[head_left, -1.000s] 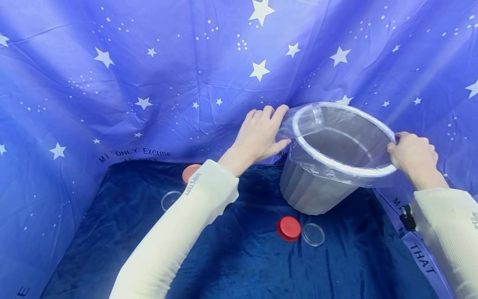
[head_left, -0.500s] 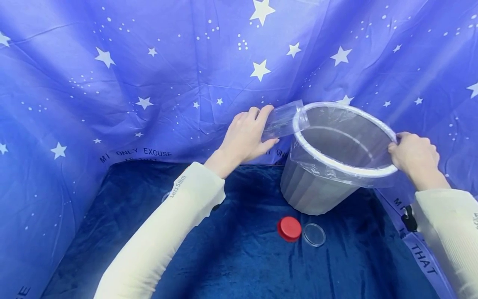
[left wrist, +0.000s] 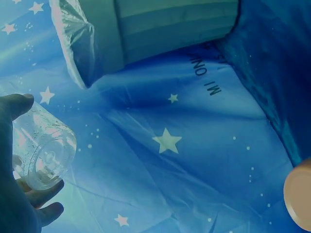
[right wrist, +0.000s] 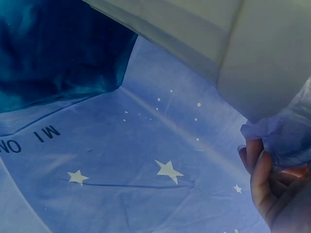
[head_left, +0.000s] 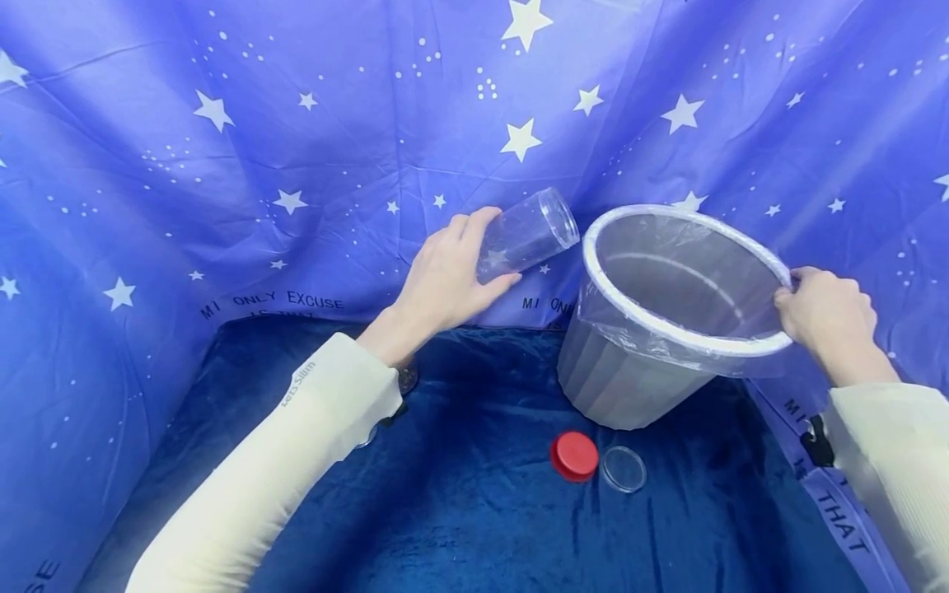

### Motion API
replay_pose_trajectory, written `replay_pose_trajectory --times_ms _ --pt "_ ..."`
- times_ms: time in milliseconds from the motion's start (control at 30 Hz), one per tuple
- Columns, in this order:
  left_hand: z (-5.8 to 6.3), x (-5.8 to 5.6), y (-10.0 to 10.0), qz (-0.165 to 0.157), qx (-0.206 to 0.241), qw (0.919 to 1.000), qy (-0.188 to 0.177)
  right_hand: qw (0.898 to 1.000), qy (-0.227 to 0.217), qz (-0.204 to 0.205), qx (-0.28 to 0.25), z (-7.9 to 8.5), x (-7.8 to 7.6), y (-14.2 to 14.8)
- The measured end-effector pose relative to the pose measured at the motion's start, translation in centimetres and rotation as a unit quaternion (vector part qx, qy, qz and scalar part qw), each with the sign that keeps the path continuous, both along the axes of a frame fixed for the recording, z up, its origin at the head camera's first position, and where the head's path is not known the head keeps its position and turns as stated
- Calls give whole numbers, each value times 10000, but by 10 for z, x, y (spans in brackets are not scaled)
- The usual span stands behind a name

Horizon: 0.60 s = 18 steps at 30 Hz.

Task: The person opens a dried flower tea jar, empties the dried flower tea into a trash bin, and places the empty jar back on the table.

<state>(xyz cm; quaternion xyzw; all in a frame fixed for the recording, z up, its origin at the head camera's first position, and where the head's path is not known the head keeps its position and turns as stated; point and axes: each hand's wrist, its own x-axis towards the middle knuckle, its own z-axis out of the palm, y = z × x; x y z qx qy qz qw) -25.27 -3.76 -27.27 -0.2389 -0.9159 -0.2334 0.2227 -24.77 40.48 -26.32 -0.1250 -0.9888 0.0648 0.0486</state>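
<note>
In the head view my left hand (head_left: 445,268) grips a clear plastic jar (head_left: 528,232) around its body. The jar lies tilted in the air, its open mouth pointing right and up, just left of a grey trash bin (head_left: 630,383). No contents can be made out inside it. The left wrist view shows the jar's base (left wrist: 51,160) between thumb and fingers. My right hand (head_left: 830,317) grips the bin's right rim, over a clear liner bag (head_left: 682,350) folded over the edge. The bin leans toward the right hand.
A red lid (head_left: 575,455) and a clear round disc (head_left: 624,469) lie on the dark blue cloth (head_left: 474,519) before the bin. My left sleeve partly covers a clear object (head_left: 408,377). An orange-tan round top (left wrist: 299,196) shows in the left wrist view. Starry curtain (head_left: 334,165) surrounds all.
My left hand has drawn the jar leftward, from over the bin's rim to clear of it. The left sleeve now covers the orange-red lid. My right hand and the bin stay nearly still.
</note>
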Motion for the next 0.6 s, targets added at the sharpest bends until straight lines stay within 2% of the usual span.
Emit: replay_pose_trajectory --times_ms 267,600 --pt "1 -2 -19 70 433 9990 -53 10000 -45 -11 -34 1 1 -2" --pt "5 -5 -44 416 985 9941 -162 10000 -79 -30 -33 1 1 -2"
